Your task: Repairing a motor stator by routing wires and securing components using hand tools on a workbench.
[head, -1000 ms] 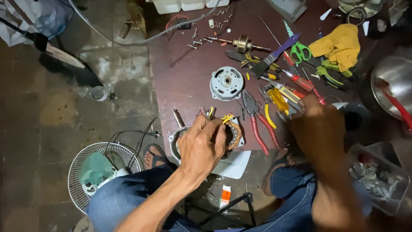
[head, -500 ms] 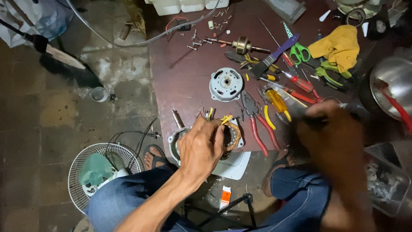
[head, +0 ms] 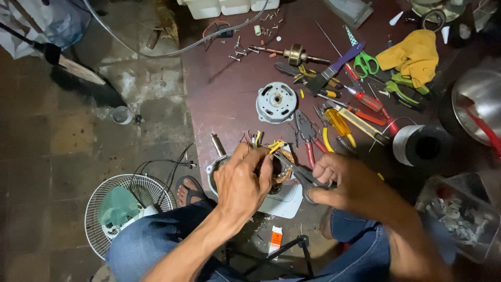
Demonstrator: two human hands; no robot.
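Observation:
My left hand (head: 242,183) rests on a fan motor stator (head: 284,175) with copper windings and pinches its yellow and coloured wire ends (head: 274,146). My right hand (head: 347,180) grips a pair of dark scissors (head: 297,169), blades pointing left at the wires just beside my left fingers. The motor sits on a white housing (head: 284,203) at the near edge of a dark red mat (head: 224,99).
A round grey motor cover (head: 275,102), red-handled pliers (head: 307,133), screwdrivers, a rotor shaft (head: 295,54), green scissors (head: 365,62), a yellow cloth (head: 412,52) and a tape roll (head: 420,146) lie on the mat. A fan grille (head: 122,209) stands at lower left, a clear plastic box (head: 459,216) at right.
My right hand came back from the tools on the right holding scissors and moved left to the motor's wires. My left hand stayed on the motor.

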